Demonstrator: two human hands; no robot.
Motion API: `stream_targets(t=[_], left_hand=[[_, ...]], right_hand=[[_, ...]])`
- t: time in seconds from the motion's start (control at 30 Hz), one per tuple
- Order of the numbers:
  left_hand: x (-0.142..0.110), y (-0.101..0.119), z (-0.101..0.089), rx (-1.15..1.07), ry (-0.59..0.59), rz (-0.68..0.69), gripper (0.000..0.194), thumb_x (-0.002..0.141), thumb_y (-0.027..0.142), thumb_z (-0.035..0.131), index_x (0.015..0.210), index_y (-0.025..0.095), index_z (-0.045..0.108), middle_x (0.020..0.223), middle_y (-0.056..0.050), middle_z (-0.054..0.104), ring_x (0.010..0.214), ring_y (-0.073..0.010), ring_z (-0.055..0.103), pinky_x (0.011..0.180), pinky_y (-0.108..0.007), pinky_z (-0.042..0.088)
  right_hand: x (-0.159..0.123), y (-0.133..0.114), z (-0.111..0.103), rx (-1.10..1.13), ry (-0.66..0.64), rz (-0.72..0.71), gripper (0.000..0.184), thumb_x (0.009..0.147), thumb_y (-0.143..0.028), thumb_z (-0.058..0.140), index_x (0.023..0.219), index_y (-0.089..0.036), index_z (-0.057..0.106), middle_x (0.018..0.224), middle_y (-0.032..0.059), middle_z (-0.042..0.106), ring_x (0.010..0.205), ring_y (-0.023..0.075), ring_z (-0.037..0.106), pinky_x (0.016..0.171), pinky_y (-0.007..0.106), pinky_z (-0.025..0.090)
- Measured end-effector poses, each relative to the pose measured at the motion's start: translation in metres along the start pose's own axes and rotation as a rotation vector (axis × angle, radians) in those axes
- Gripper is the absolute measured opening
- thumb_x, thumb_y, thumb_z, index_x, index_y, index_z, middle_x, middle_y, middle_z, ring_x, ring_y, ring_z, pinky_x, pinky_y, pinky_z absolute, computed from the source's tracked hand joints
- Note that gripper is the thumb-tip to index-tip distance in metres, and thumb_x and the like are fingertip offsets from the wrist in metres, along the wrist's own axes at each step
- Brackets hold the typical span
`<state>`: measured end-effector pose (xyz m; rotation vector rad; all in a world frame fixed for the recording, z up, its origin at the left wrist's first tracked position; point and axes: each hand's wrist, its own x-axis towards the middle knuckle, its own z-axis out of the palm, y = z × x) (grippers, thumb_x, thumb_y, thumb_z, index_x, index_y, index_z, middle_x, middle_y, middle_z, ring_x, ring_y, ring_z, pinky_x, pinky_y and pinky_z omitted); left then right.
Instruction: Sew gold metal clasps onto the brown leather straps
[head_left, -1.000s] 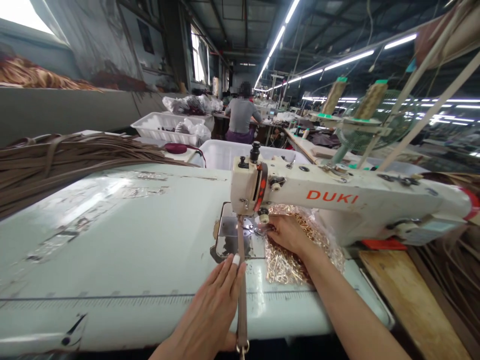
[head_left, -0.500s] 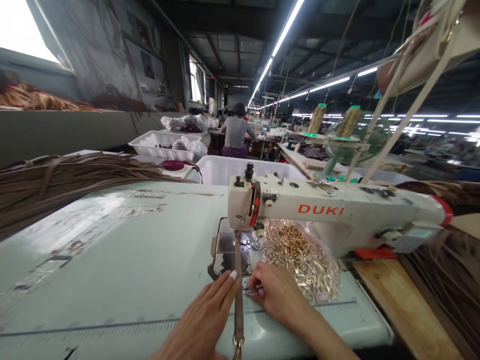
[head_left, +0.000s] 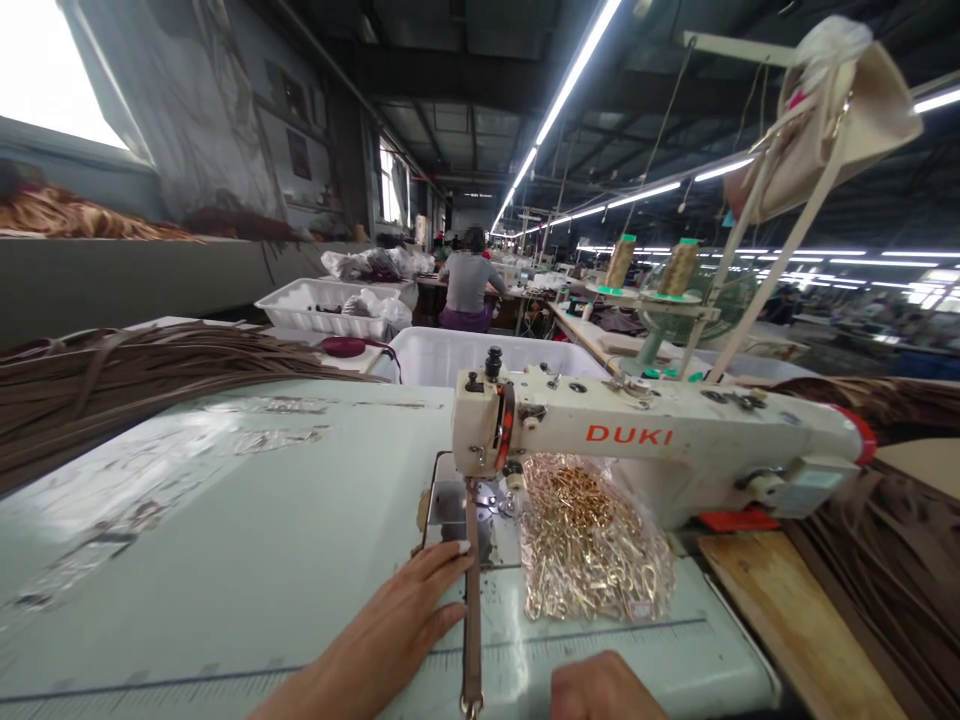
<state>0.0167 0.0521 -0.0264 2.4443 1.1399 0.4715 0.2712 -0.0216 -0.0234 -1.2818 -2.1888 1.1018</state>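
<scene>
A narrow brown strap [head_left: 472,600] runs from under the presser foot of the white sewing machine [head_left: 637,425] toward me, ending in a gold metal clasp [head_left: 471,706] at the bottom edge. Flat on the pale table, my left hand [head_left: 397,625] has its fingers stretched out, their tips touching the strap's left side. My right hand [head_left: 600,688] is curled closed near the bottom edge, right of the strap and apart from it; whatever it may hold is hidden. Behind it lies a clear plastic bag [head_left: 600,545] full of gold metal clasps.
A heap of brown straps [head_left: 150,365] covers the far left of the table. A white bin [head_left: 495,350] stands behind the machine. Thread cones [head_left: 619,264] and a hanging beige handbag [head_left: 862,130] are at right. Farther off, a person [head_left: 470,285] sits turned away.
My right hand has drawn back from beside the strap toward the bottom edge; the small thin metal item seen in it earlier is now out of sight. My left hand stays by the strap.
</scene>
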Motion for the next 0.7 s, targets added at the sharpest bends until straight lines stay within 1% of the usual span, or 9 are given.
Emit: stream_targets(t=[0.07,0.1,0.13,0.2,0.3,0.4,0.47,0.57,0.7], left_hand=[[0.002,0.001,0.000,0.024,0.026,0.048,0.040,0.090,0.023,0.045,0.129,0.029,0.045,0.134,-0.002,0.048,0.124,-0.0197,0.044,0.103,-0.039,0.038],[0.003,0.001,0.000,0.028,0.047,0.050,0.039,0.089,0.020,0.046,0.127,0.028,0.047,0.131,-0.003,0.050,0.122,-0.0196,0.045,0.102,-0.039,0.039],[0.003,0.001,0.001,0.029,0.070,0.033,0.039,0.087,0.018,0.047,0.126,0.027,0.048,0.130,-0.003,0.051,0.121,-0.0200,0.047,0.102,-0.039,0.040],[0.004,0.003,0.001,0.036,0.105,-0.036,0.036,0.084,0.016,0.049,0.119,0.023,0.052,0.130,-0.006,0.050,0.119,-0.0218,0.048,0.101,-0.040,0.041],[0.006,0.011,0.002,0.053,0.100,-0.088,0.024,0.083,0.015,0.050,0.106,0.020,0.058,0.131,-0.008,0.047,0.116,-0.0224,0.051,0.100,-0.039,0.043],[0.011,0.021,0.002,0.079,0.075,0.022,0.023,0.086,0.011,0.039,0.094,0.019,0.059,0.118,-0.006,0.055,0.107,-0.0175,0.056,0.098,-0.033,0.045],[0.013,0.026,0.002,0.127,0.080,0.106,0.026,0.086,0.008,0.035,0.091,0.018,0.059,0.107,-0.006,0.059,0.104,-0.0176,0.056,0.097,-0.032,0.045],[0.011,0.025,0.001,0.142,0.123,0.096,0.025,0.088,0.010,0.033,0.092,0.017,0.057,0.104,-0.007,0.058,0.105,-0.0194,0.054,0.095,-0.034,0.046],[0.002,0.011,-0.008,0.014,0.191,-0.096,0.025,0.095,0.018,0.025,0.094,0.019,0.051,0.113,-0.008,0.049,0.098,-0.0171,0.057,0.088,-0.035,0.049]], right_hand=[[0.011,-0.001,0.008,-0.128,0.270,0.047,0.028,0.081,-0.036,0.059,0.060,-0.019,0.052,0.062,-0.0022,0.052,0.057,0.0114,0.048,0.053,0.022,0.031],[0.018,-0.004,0.010,-0.173,0.362,0.081,0.013,0.079,-0.031,0.062,0.072,-0.021,0.058,0.072,-0.0015,0.057,0.065,0.0128,0.053,0.058,0.022,0.035],[0.025,-0.009,0.011,-0.204,0.412,0.123,0.007,0.076,-0.025,0.065,0.080,-0.023,0.060,0.080,-0.0015,0.059,0.070,0.0134,0.055,0.062,0.022,0.036],[0.039,-0.019,0.012,-0.240,0.423,0.217,0.017,0.071,-0.018,0.067,0.085,-0.025,0.060,0.087,-0.0028,0.060,0.073,0.0137,0.057,0.065,0.022,0.038],[0.056,-0.027,0.013,-0.335,0.365,0.266,0.014,0.073,-0.012,0.059,0.079,-0.025,0.060,0.083,-0.0030,0.061,0.075,0.0152,0.058,0.066,0.024,0.037],[0.065,-0.031,0.017,-0.475,0.310,0.284,0.020,0.068,-0.010,0.052,0.081,-0.022,0.061,0.087,0.0015,0.062,0.078,0.0196,0.059,0.066,0.027,0.037],[0.067,-0.032,0.019,-0.513,0.302,0.294,0.019,0.066,-0.013,0.053,0.082,-0.019,0.060,0.087,0.0046,0.062,0.076,0.0215,0.059,0.064,0.028,0.037],[0.060,-0.032,0.015,-0.368,0.372,0.247,0.015,0.064,-0.011,0.052,0.075,-0.019,0.057,0.078,0.0017,0.061,0.070,0.0177,0.056,0.061,0.025,0.035],[0.032,-0.025,-0.001,0.027,0.319,0.110,0.010,0.067,-0.011,0.049,0.067,-0.020,0.046,0.058,-0.0046,0.050,0.054,0.0112,0.048,0.048,0.020,0.031]])
